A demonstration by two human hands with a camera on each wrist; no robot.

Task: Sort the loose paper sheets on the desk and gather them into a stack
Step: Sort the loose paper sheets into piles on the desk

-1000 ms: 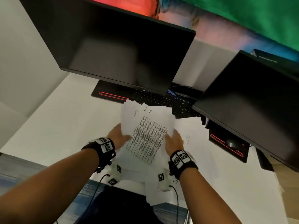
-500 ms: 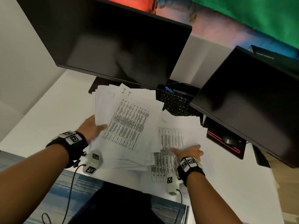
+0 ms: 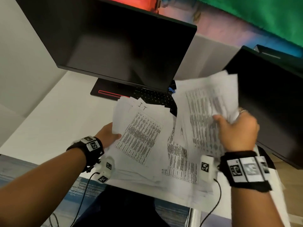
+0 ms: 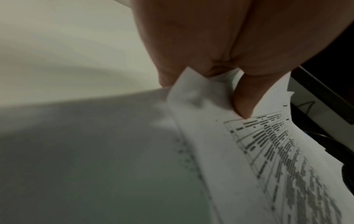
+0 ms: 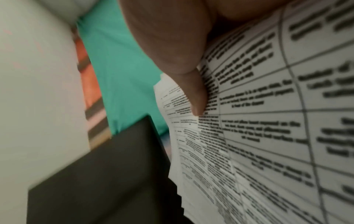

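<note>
My left hand (image 3: 108,136) grips the left edge of a fanned bundle of printed sheets (image 3: 141,133) marked "I.T", thumb on top; the left wrist view shows that thumb (image 4: 247,97) pressing on the bundle (image 4: 268,151). My right hand (image 3: 236,130) holds a second batch of table-printed sheets (image 3: 205,110) raised off the desk at the right, thumb on the printed face. The right wrist view shows its thumb (image 5: 195,94) on that batch (image 5: 268,121). More printed sheets (image 3: 182,163) lie on the white desk (image 3: 49,122) between my hands.
A large dark monitor (image 3: 114,43) stands at the back centre, with its base (image 3: 108,92) and a black keyboard (image 3: 155,97) below it. A second dark monitor (image 3: 270,102) stands at the right, close to the raised sheets. The desk's front edge lies under my wrists.
My right hand, flat on sheets on the desk half a second ago, has picked up a batch and raised it to the right. The left hand still holds its bundle, now nearer the centre.
</note>
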